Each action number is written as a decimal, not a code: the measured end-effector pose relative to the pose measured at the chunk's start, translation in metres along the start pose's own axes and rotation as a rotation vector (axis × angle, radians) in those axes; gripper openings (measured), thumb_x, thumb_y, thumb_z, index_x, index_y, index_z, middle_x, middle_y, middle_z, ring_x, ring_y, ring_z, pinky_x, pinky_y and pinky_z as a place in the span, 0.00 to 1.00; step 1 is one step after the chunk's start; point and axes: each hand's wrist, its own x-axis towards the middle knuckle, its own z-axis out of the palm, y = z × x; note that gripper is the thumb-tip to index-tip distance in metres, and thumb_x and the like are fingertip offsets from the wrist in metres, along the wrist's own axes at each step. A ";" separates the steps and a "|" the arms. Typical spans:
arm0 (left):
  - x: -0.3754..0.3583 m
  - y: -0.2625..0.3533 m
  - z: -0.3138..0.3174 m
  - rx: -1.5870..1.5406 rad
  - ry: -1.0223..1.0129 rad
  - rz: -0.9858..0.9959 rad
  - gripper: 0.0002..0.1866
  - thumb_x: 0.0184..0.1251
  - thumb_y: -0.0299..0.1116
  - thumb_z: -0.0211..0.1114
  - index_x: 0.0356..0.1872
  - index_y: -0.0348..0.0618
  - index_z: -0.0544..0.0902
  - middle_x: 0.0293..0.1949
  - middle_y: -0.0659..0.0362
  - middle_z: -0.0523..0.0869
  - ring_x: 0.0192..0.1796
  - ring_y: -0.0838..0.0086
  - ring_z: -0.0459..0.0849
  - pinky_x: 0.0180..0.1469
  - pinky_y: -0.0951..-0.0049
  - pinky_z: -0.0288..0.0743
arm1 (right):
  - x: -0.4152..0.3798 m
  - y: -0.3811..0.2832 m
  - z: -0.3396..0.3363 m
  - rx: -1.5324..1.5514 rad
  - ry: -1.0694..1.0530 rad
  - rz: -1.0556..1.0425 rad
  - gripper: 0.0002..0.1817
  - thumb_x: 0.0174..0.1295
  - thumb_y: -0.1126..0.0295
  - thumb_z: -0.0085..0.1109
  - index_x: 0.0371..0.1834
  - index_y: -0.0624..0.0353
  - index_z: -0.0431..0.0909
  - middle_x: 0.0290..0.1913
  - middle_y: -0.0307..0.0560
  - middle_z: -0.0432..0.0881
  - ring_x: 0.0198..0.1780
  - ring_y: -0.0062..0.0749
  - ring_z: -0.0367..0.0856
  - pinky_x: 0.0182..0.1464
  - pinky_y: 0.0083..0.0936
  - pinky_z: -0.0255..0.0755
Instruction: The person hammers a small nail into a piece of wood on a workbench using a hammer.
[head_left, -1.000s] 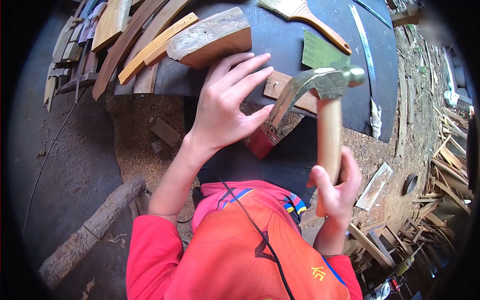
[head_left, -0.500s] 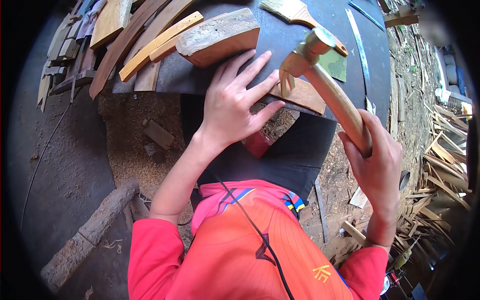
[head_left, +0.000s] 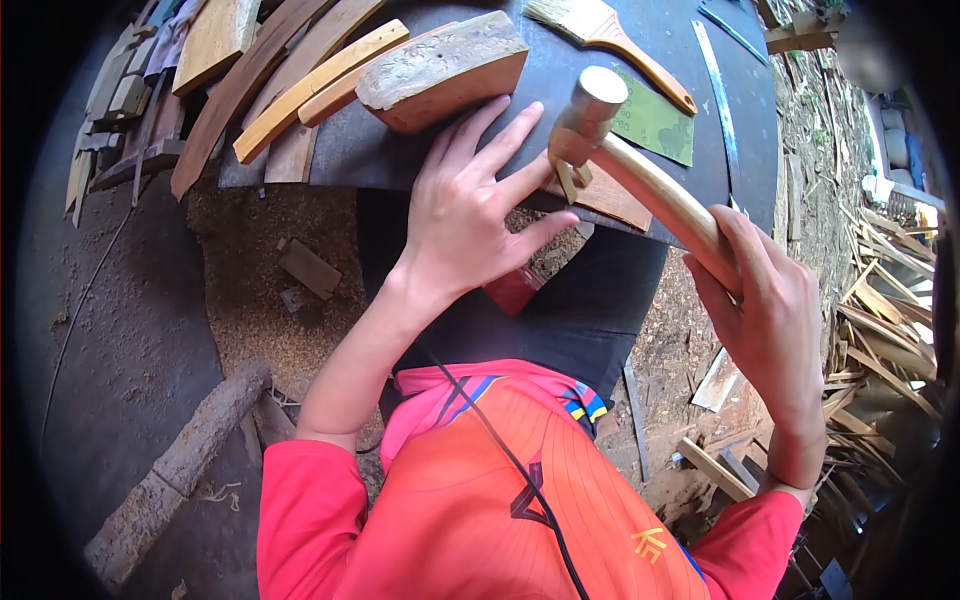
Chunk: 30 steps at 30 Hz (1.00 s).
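My right hand [head_left: 765, 310] is wrapped round the lower handle of a claw hammer [head_left: 665, 195]. The hammer's head overlaps a thin flat piece of wood [head_left: 618, 205] at the near table edge, claw pointing down toward it. My left hand [head_left: 465, 215] lies with fingers spread across the table edge, its index fingertip at the left end of that wood piece. Just beyond the left fingertips rests a thick wooden block [head_left: 445, 75] with a rough pale face. A green printed sheet [head_left: 655, 125] lies behind the hammer.
A paintbrush [head_left: 615, 45] and a metal ruler [head_left: 715, 100] lie on the dark table [head_left: 355, 150]. Wooden strips [head_left: 320, 90] are stacked at the left. On the ground are a log [head_left: 180, 470] at lower left and scattered wood scraps [head_left: 890, 310] at right. A cable [head_left: 510, 465] hangs over the shirt.
The hammer's head has moved left, showing more of the green sheet. My right hand has shifted slightly right. My left hand stays nearly in place, its thumb a little farther right.
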 end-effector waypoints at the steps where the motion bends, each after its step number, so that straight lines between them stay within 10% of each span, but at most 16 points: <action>1: 0.000 0.000 -0.001 0.002 -0.012 -0.002 0.27 0.60 0.54 0.85 0.53 0.48 0.96 0.71 0.50 0.87 0.75 0.46 0.81 0.75 0.46 0.75 | 0.000 0.002 0.002 0.006 0.000 0.001 0.21 0.69 0.70 0.75 0.62 0.54 0.80 0.41 0.48 0.88 0.34 0.51 0.90 0.32 0.43 0.79; 30: -0.007 -0.010 0.005 0.067 -0.106 0.062 0.27 0.43 0.37 0.88 0.50 0.51 0.94 0.62 0.54 0.85 0.77 0.50 0.79 0.77 0.41 0.74 | 0.030 0.007 -0.026 -0.109 -0.172 -0.066 0.22 0.70 0.67 0.75 0.65 0.54 0.80 0.42 0.50 0.89 0.33 0.53 0.87 0.35 0.46 0.78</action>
